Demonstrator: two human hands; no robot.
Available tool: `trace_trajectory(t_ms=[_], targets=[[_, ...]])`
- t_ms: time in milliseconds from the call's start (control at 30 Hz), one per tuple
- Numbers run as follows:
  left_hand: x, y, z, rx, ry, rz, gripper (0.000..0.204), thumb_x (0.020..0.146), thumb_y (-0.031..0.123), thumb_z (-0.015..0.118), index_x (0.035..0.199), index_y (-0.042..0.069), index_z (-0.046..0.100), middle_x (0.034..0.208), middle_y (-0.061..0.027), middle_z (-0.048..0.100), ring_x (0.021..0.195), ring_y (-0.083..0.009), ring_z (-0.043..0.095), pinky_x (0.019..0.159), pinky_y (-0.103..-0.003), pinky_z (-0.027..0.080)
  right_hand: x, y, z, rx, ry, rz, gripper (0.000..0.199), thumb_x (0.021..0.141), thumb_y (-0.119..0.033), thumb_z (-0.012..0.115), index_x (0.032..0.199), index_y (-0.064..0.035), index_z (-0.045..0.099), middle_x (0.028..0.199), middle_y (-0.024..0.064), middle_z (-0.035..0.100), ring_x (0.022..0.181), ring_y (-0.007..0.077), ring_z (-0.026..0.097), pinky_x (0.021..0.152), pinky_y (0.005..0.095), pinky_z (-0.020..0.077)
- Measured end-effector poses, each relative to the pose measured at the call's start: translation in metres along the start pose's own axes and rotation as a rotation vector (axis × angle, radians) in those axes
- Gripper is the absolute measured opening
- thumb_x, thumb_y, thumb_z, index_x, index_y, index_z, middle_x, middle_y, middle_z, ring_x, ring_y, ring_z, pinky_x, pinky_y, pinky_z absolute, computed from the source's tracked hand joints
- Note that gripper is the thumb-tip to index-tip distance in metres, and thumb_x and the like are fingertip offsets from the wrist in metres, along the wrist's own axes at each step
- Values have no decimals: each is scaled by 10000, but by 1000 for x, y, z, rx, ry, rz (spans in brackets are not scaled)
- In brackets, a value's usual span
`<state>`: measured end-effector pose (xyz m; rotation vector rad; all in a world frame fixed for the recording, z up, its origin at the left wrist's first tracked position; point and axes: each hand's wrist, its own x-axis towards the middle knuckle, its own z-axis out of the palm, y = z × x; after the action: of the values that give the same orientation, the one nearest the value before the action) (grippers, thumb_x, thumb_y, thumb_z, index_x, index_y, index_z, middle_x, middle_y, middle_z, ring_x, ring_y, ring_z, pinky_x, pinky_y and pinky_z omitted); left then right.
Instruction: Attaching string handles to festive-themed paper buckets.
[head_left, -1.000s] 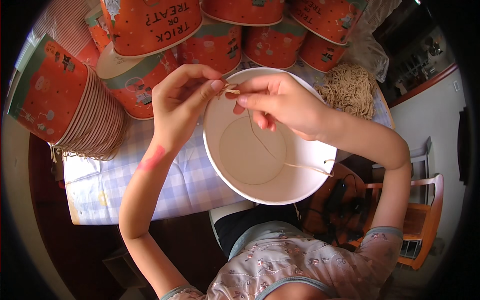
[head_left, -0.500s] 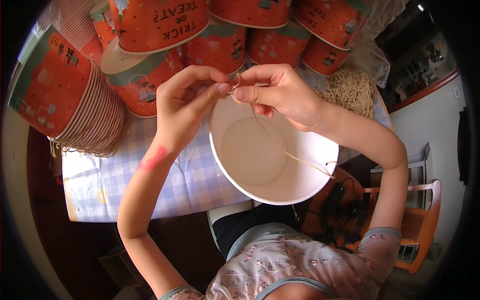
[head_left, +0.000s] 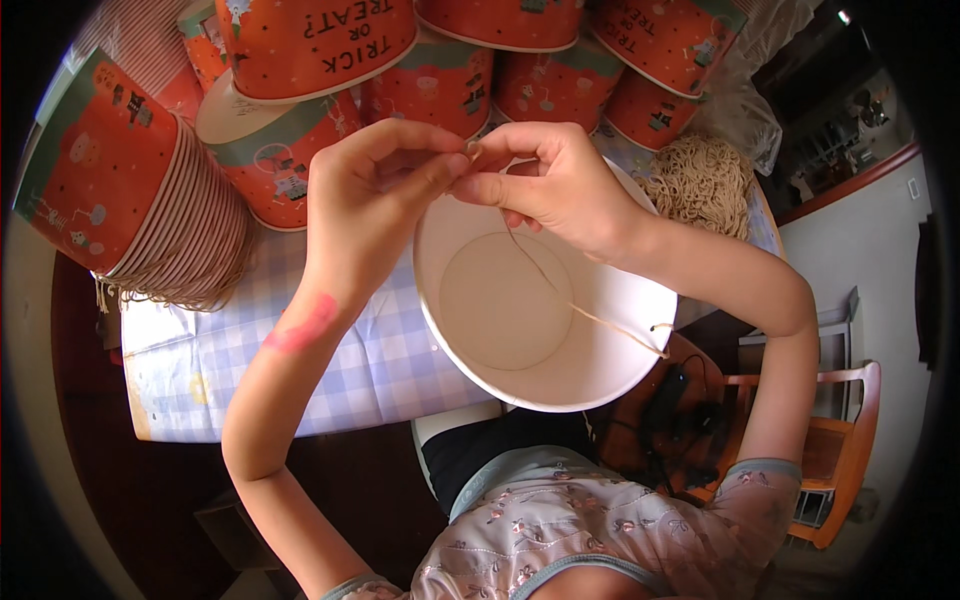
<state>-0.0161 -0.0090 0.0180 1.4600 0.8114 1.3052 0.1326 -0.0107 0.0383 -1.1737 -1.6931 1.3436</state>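
A wide paper bucket (head_left: pixel 612 350) with a white inside faces up at the table's near edge, close to my lap. Beige string (head_left: pixel 612 327) runs from a hole at its right rim across the inside and up to my fingers. Above the far rim, my left hand (head_left: pixel 385 185) pinches the string between thumb and forefinger. My right hand (head_left: pixel 555 185) also pinches it, its fingertips against those of the left. The knot or loop between the fingertips is mostly hidden.
A tall stack of nested orange buckets (head_left: pixel 110 165) leans at the left, with strings hanging from the rims. More orange buckets (head_left: pixel 315 45) are piled along the back. A heap of beige string (head_left: pixel 700 185) lies at the right. A wooden chair (head_left: pixel 850 440) stands beyond the table (head_left: pixel 350 385).
Both hands have risen slightly and their fingertips have closed in, covering more of the string. The string inside the bucket now shows as a clearer line.
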Motion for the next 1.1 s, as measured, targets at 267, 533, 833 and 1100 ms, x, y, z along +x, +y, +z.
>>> trace_trajectory(t_ms=[267,533,833,1100], targets=[[1,-2,-2,-29,51,29,80,723,-28,454,796,-45,483,744,-73,520,676,-128,536,608,-209,444,-2,0,0,-3,51,73,110,689,-103,565,718,1,546,660,38,546,506,67,487,422,191,379],[-1,2,-2,-34,45,12,91,735,-47,402,822,-38,427,760,-73,487,738,-176,550,624,-208,440,1,4,-1,-11,67,-70,108,700,-85,542,675,18,526,614,36,522,465,67,466,398,185,364],[2,-5,-16,116,-26,-2,139,725,-28,438,860,-43,468,848,-71,494,783,-122,501,665,-204,395,2,8,-5,68,1,-93,113,708,-108,539,697,1,510,646,25,504,491,68,447,434,187,369],[15,-6,-22,276,-306,-3,127,696,32,517,811,-14,547,878,-86,502,831,-158,469,726,-243,365,0,8,-7,77,-22,-106,125,717,-130,540,707,-10,509,652,15,499,507,64,442,453,186,371]])
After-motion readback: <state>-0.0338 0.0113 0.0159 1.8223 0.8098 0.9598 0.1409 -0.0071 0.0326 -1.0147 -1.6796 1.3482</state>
